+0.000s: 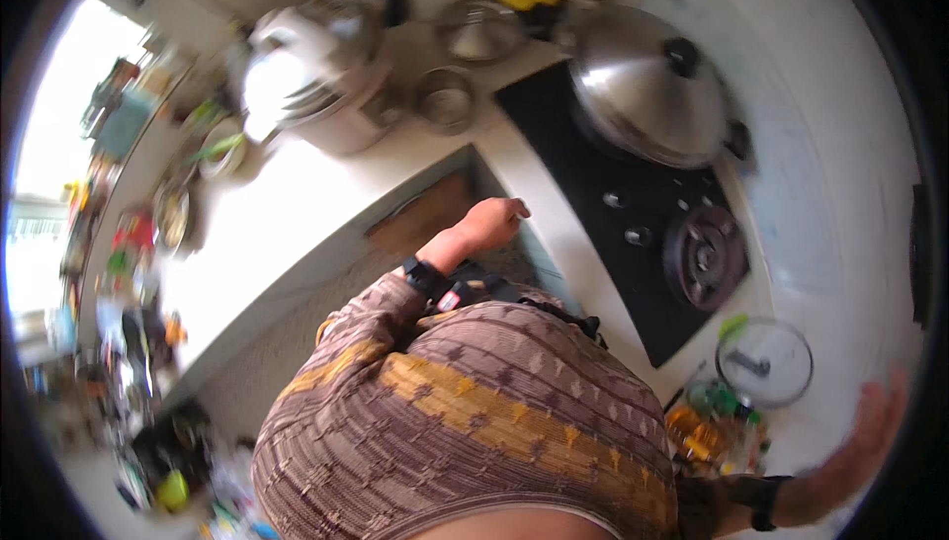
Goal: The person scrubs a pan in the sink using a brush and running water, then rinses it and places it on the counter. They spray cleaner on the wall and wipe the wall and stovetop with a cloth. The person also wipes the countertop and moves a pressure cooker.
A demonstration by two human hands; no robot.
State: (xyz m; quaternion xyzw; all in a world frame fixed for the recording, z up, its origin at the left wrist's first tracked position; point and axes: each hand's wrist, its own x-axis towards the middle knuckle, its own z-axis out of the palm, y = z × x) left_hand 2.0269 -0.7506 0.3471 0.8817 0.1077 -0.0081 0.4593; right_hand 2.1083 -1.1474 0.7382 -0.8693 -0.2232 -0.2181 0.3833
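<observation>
My left hand (493, 223) hangs in front of my body, beside the white counter edge. Its fingers are loosely curled in, and nothing shows in them. Far out to the right, my right hand (858, 444) is raised by the pale wall, smeared by motion. Its fingers look stretched out, with no object visible in it. Nearest to it are a round glass lid (764, 362) and several bottles (700, 431) with orange and green parts. The black cooktop (593, 234) lies ahead, carrying a large steel wok with a domed lid (647, 85) and a bare burner (705, 257).
On the corner counter stand a pressure cooker (316, 81), a steel bowl (446, 100) and a steel lid (480, 30). Bowls (222, 149) and jars crowd the window side at left. Below the counter edge a brown board (423, 216) shows.
</observation>
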